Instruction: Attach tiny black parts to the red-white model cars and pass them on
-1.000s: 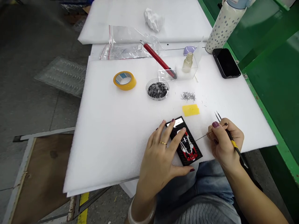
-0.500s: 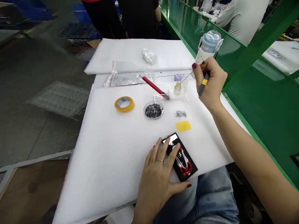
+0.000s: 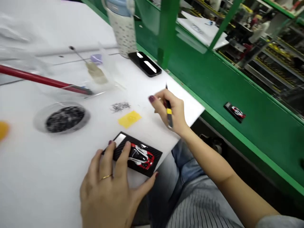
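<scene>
A red, white and black model car [image 3: 142, 157] lies on its black base at the table's front edge. My left hand [image 3: 111, 185] steadies it, fingertips on the base's left part and thumb against the near right corner. Above the table to its right, my right hand [image 3: 172, 110] is closed round slim dark tweezers [image 3: 169, 115] with a yellow band, the pointed end up. Beyond the base lie a piece of yellow tape [image 3: 129, 119] and a small pile of short black strands [image 3: 120, 106]. A small bottle [image 3: 96, 72] with a thin dark-tipped rod leaning out stands farther back, blurred.
A clear round dish [image 3: 65, 117] of black bits stands left, with a red pen [image 3: 42, 79] behind it. At the back are a speckled bottle [image 3: 123, 31] and a black phone [image 3: 144, 64]. A green partition [image 3: 201, 72] borders the right side, reflecting the model.
The view has swung right and come closer. My right hand has let go of the thin rod, which now leans in the small bottle, and moved nearer with the tweezers. My left hand stays on the model car.
</scene>
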Available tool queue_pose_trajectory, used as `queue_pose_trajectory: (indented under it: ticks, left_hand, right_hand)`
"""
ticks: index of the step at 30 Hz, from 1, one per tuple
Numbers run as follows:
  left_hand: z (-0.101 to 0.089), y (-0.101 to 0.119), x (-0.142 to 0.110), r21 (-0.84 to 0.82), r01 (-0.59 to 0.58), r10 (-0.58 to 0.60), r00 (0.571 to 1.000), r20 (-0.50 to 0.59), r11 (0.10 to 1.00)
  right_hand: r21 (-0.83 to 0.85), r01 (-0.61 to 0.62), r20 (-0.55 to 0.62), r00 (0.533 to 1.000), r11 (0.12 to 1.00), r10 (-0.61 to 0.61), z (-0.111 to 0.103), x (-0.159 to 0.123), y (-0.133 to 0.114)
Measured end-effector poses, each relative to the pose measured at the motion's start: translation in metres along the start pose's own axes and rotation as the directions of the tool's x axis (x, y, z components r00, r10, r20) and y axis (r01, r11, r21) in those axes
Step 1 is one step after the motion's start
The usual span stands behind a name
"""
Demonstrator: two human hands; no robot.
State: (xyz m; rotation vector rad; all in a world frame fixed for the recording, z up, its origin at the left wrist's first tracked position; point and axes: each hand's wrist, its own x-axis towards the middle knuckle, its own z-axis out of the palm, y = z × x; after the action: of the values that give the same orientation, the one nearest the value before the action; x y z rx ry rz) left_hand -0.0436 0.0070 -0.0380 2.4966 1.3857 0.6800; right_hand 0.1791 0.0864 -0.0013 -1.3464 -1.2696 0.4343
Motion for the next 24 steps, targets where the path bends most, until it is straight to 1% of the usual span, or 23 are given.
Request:
queue_pose_trajectory:
  ticks: [1,3,5,7,9,13,17,18,21,24]
  left_hand:
    - [-0.001,0.001,0.000,-0.026,0.017,-0.017,1.000,0.001,1.000]
    - [-0.002,0.002,-0.003,-0.080,0.057,-0.057,0.998,0.010,0.995]
    - [-0.003,0.003,-0.006,-0.112,0.080,-0.077,0.997,0.026,0.990]
    - [-0.005,0.001,-0.009,-0.126,0.076,-0.072,0.997,0.041,0.989]
    - [-0.006,-0.001,-0.011,-0.138,0.074,-0.067,0.997,0.049,0.988]
    - [-0.008,-0.005,-0.013,-0.185,0.086,-0.082,0.996,0.027,0.979]
    - [-0.007,-0.010,-0.016,-0.189,0.084,-0.075,0.996,0.058,0.978]
    - [-0.007,-0.010,-0.016,-0.185,0.091,-0.081,0.995,0.060,0.978]
    - [-0.006,-0.011,-0.017,-0.193,0.122,-0.111,0.992,0.067,0.974]
    - [-0.008,-0.007,-0.017,-0.197,0.128,-0.117,0.991,0.062,0.972]
  right_hand:
    - [0.019,-0.057,-0.065,0.996,0.998,0.058,-0.011,-0.017,0.004]
    - [0.052,-0.140,-0.220,0.964,0.989,0.148,-0.025,-0.039,0.012]
    - [0.064,-0.167,-0.344,0.922,0.984,0.179,-0.030,-0.048,0.019]
    - [0.050,-0.174,-0.396,0.900,0.983,0.180,-0.029,-0.047,0.024]
    - [0.028,-0.183,-0.400,0.899,0.983,0.179,-0.026,-0.044,0.026]
    - [0.023,-0.173,-0.419,0.893,0.985,0.166,-0.024,-0.040,0.025]
    - [-0.004,-0.233,-0.425,0.881,0.973,0.209,-0.027,-0.039,0.022]
    - [-0.005,-0.231,-0.413,0.886,0.973,0.208,-0.027,-0.038,0.022]
    - [-0.023,-0.181,-0.348,0.923,0.983,0.161,-0.027,-0.038,0.022]
    - [-0.060,-0.137,-0.320,0.941,0.989,0.111,-0.026,-0.038,0.021]
